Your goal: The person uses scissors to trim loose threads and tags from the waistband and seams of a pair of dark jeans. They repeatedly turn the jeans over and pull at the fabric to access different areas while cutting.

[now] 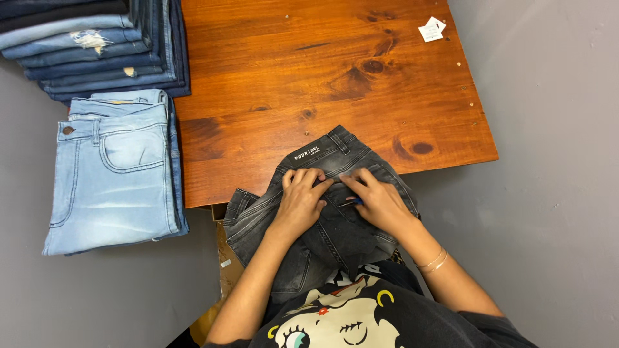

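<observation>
A wooden table (271, 71) with a knotty orange-brown top fills the far half of the view, its near edge serving as a working ledge. At its far left corner a stack of folded jeans (97, 48) in dark and mid blues sits squared up, and nearer on the left a folded light blue pair (113, 177) lies flat, front pocket up, partly overhanging the table's left edge. The dark grey jeans (322, 212) lie at the near edge, waistband resting on the wood and legs hanging toward the person's lap, so the top is supported while being handled. The left hand (302, 201) presses fingers down onto the waist area, pinning the denim flat. The right hand (380, 203) lies just beside it, fingers curled on the fabric and pinching a small blue object (356, 202) too small to identify. A small white tag (432, 29) lies at the far right corner, well apart.
</observation>
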